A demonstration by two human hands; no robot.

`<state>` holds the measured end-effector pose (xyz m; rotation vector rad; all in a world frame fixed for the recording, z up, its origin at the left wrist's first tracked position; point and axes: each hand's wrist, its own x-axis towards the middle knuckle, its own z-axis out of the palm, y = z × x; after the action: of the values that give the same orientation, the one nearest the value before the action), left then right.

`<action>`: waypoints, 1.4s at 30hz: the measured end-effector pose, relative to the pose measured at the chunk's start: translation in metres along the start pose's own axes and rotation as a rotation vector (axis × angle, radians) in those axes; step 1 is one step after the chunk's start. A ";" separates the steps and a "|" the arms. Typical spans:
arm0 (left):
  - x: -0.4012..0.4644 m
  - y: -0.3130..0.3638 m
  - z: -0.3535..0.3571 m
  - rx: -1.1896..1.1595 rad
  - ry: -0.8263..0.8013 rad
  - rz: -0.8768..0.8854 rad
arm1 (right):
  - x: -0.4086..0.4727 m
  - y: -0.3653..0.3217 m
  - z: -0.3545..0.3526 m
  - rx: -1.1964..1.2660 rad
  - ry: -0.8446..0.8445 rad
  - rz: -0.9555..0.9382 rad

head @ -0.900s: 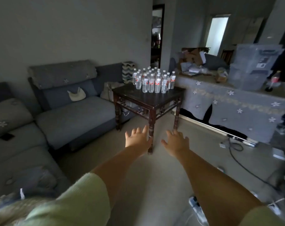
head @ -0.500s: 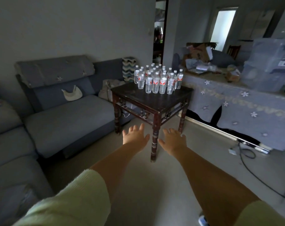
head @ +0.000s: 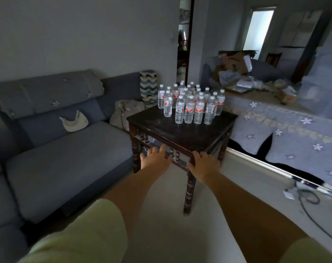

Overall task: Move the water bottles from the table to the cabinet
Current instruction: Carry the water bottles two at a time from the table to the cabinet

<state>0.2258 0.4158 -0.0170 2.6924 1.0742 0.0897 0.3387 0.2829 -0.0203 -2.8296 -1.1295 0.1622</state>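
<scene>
Both hands open nr table (head: pixel 182 135) front edge, bottles (head: pixel 189 105) at back

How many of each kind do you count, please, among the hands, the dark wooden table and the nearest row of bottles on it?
Hands: 2, the left hand and the right hand
Dark wooden table: 1
Nearest row of bottles: 4
Total: 7
The bottles behind are too crowded to count.

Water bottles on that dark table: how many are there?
About 20 clear plastic water bottles with white caps, all standing clustered on the far half of the dark wooden table; rear ones overlap, so some may be hidden.
</scene>
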 end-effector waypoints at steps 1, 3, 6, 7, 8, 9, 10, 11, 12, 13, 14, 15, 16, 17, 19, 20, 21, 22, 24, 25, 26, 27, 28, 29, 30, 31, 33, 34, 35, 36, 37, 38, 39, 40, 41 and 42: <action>0.016 -0.001 0.002 -0.001 -0.009 0.000 | 0.016 -0.001 0.002 -0.008 -0.008 0.001; 0.046 -0.002 0.006 0.003 -0.026 0.000 | 0.049 -0.002 0.004 -0.013 -0.025 0.013; 0.104 -0.004 0.008 0.005 -0.018 0.014 | 0.110 0.003 0.004 0.007 -0.017 0.030; 0.122 -0.005 0.008 0.004 -0.014 0.015 | 0.128 0.004 0.004 0.014 -0.016 0.031; 0.142 -0.006 0.008 0.002 -0.006 0.010 | 0.148 0.005 0.004 0.020 -0.011 0.034; 0.163 -0.006 0.008 -0.002 -0.004 0.004 | 0.169 0.007 0.003 0.025 -0.008 0.033; 0.184 -0.005 0.006 -0.003 -0.006 -0.004 | 0.189 0.009 0.001 0.028 -0.011 0.029; 0.207 -0.003 0.004 0.004 0.000 -0.008 | 0.212 0.011 -0.002 0.024 -0.015 0.024; 0.231 0.000 0.001 0.012 0.013 -0.008 | 0.236 0.014 -0.007 0.018 -0.019 0.018; 0.253 0.003 -0.003 0.008 0.032 -0.009 | 0.259 0.016 -0.012 0.017 -0.012 0.014; 0.274 0.005 -0.006 -0.011 0.054 -0.010 | 0.283 0.018 -0.018 0.026 0.001 0.011; 0.296 0.008 -0.008 -0.029 0.069 -0.012 | 0.307 0.019 -0.022 0.039 0.011 0.006; 0.314 0.008 -0.008 -0.035 0.071 -0.010 | 0.328 0.019 -0.023 0.052 0.011 0.000; 0.327 0.007 -0.007 -0.028 0.060 -0.002 | 0.342 0.018 -0.022 0.060 -0.007 -0.010; 0.355 0.000 0.000 -0.003 0.038 -0.003 | 0.372 0.014 -0.012 0.081 -0.066 -0.013; 0.372 -0.005 0.002 -0.005 0.029 -0.015 | 0.389 0.012 -0.006 0.086 -0.095 -0.012; 0.386 -0.011 0.003 -0.025 0.020 -0.033 | 0.402 0.010 -0.002 0.097 -0.114 -0.010; 0.404 -0.018 0.004 -0.044 0.016 -0.043 | 0.419 0.008 0.002 0.112 -0.122 -0.008; 0.438 -0.031 0.008 -0.049 0.014 -0.037 | 0.452 0.005 0.010 0.132 -0.130 -0.002; 0.458 -0.038 0.011 -0.042 0.005 -0.027 | 0.471 0.003 0.015 0.152 -0.133 0.010; 0.477 -0.045 0.013 -0.024 -0.003 -0.020 | 0.487 0.001 0.019 0.176 -0.134 0.024; 0.500 -0.053 0.016 0.000 -0.010 -0.006 | 0.507 -0.001 0.023 0.198 -0.134 0.037; 0.524 -0.060 0.019 0.019 -0.021 0.007 | 0.525 -0.004 0.028 0.221 -0.127 0.049; 0.545 -0.067 0.022 0.029 -0.034 0.019 | 0.541 -0.006 0.032 0.238 -0.122 0.064; 0.568 -0.074 0.025 0.031 -0.059 0.035 | 0.558 -0.009 0.039 0.268 -0.120 0.085; 0.590 -0.081 0.028 0.034 -0.083 0.056 | 0.572 -0.012 0.044 0.312 -0.122 0.122; 0.630 -0.093 0.034 0.037 -0.117 0.103 | 0.598 -0.017 0.058 0.417 -0.115 0.196; 0.650 -0.098 0.035 0.035 -0.132 0.126 | 0.612 -0.019 0.063 0.470 -0.097 0.225; 0.671 -0.103 0.035 0.029 -0.141 0.146 | 0.626 -0.020 0.070 0.528 -0.071 0.262; 0.694 -0.106 0.035 0.016 -0.151 0.165 | 0.645 -0.018 0.081 0.600 -0.042 0.304; 0.711 -0.108 0.036 0.000 -0.151 0.177 | 0.662 -0.009 0.102 0.678 -0.022 0.339; 0.722 -0.108 0.038 -0.015 -0.159 0.178 | 0.671 -0.004 0.113 0.738 0.007 0.361; 0.734 -0.108 0.041 -0.036 -0.183 0.179 | 0.677 -0.003 0.121 0.792 0.044 0.376; 0.742 -0.107 0.045 -0.073 -0.207 0.176 | 0.676 -0.009 0.120 0.842 0.088 0.392; 0.748 -0.105 0.051 -0.126 -0.230 0.174 | 0.671 -0.017 0.113 0.899 0.132 0.407; 0.757 -0.104 0.058 -0.207 -0.259 0.169 | 0.668 -0.025 0.105 0.943 0.168 0.420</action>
<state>0.7156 0.9956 -0.1229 2.5169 0.7189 -0.1102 0.7892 0.7671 -0.1650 -2.1044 -0.2618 0.3602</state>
